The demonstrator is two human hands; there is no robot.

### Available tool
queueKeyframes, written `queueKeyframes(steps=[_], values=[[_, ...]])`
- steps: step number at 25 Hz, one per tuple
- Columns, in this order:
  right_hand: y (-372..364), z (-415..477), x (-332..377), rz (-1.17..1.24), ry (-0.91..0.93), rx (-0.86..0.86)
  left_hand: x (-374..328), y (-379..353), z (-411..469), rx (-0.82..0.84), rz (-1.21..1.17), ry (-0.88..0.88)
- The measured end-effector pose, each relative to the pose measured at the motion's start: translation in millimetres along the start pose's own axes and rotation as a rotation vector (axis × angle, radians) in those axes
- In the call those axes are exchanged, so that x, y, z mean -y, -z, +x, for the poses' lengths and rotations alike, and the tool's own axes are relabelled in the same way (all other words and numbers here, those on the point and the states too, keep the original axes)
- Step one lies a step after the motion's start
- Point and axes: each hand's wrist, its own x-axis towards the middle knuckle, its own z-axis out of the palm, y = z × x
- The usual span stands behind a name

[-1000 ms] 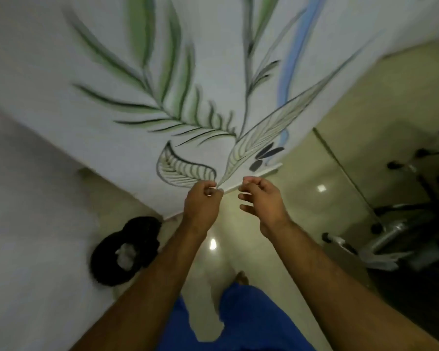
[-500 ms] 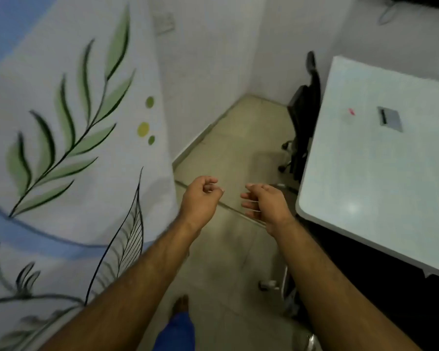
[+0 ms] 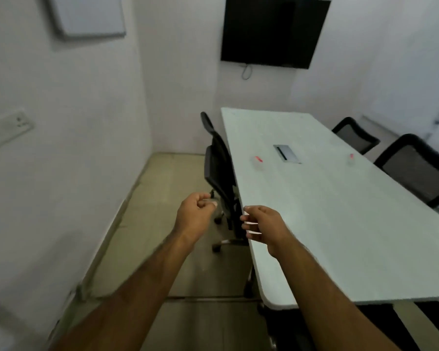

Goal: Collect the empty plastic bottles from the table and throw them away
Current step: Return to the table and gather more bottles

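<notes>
Two clear plastic bottles with red caps stand on the long white table (image 3: pixel 340 224): one bottle (image 3: pixel 257 162) near the left edge, the other bottle (image 3: pixel 350 159) toward the right edge. My left hand (image 3: pixel 195 216) is held out over the floor, left of the table, its fingers curled shut with nothing in them. My right hand (image 3: pixel 264 228) hovers at the table's near left edge, fingers loosely bent and apart, holding nothing. Both hands are well short of the bottles.
A black office chair (image 3: pixel 221 173) is tucked against the table's left side, and two more black chairs (image 3: pixel 416 171) sit on the right. A dark screen (image 3: pixel 271 31) hangs on the far wall. A grey cable hatch (image 3: pixel 287 153) lies mid-table. Beige floor (image 3: pixel 150 236) runs along the left wall.
The view has swung from the leaf-painted wall and floor round to the meeting table, bringing both bottles into sight. My hands keep about the same pose in front of me.
</notes>
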Motion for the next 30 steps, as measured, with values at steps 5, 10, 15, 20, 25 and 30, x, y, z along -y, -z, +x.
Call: queueKeyframes(steps=[5,10,15,20,25,30], values=[[14,134,19,0.019,-0.029,-0.069,-6,-50,140,0.092,0.052,-0.058],[29,287,40,0.052,-0.074,-0.137,-10,-102,284,0.193,0.181,-0.082],[33,418,67,0.035,-0.091,-0.223,-11,-146,410,0.264,0.271,-0.061],[26,528,72,0.004,-0.102,-0.311,6,-180,524,0.375,0.306,-0.049],[12,643,62,-0.043,-0.098,-0.497,46,-214,664,0.538,0.325,-0.059],[-15,741,48,-0.423,-0.183,-0.644,77,-269,786,0.776,0.398,-0.089]])
